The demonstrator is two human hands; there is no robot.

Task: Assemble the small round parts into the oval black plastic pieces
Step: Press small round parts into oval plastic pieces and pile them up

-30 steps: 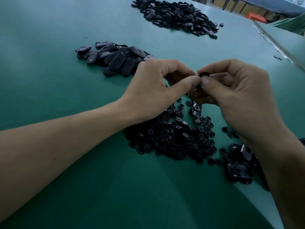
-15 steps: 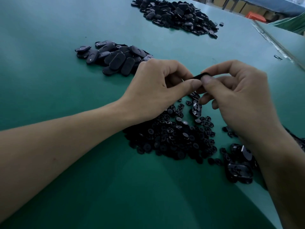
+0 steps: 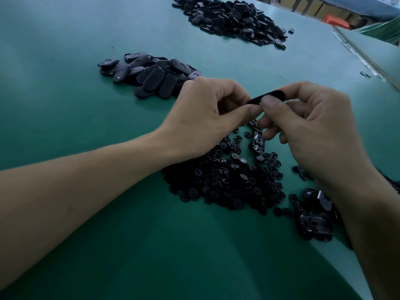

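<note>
Both hands meet above the green table and pinch one oval black plastic piece (image 3: pixel 268 96) between them. My left hand (image 3: pixel 207 115) holds its left end with thumb and curled fingers. My right hand (image 3: pixel 307 126) grips its right end, thumb pressed on top. Whether a round part sits in it is hidden by the fingers. Below the hands lies a heap of small round black parts (image 3: pixel 229 180). A few unfilled oval pieces (image 3: pixel 313 224) lie by my right wrist.
A pile of oval pieces (image 3: pixel 149 76) lies behind my left hand. A larger black pile (image 3: pixel 233 20) sits at the far end of the green table (image 3: pixel 65 105). The table's right edge (image 3: pixel 365 57) runs diagonally, with an orange box (image 3: pixel 335 20) beyond.
The oval piece has come more into sight between the fingertips, turned flatter and longer. My right hand's fingers have spread slightly; both hands stay in about the same place.
</note>
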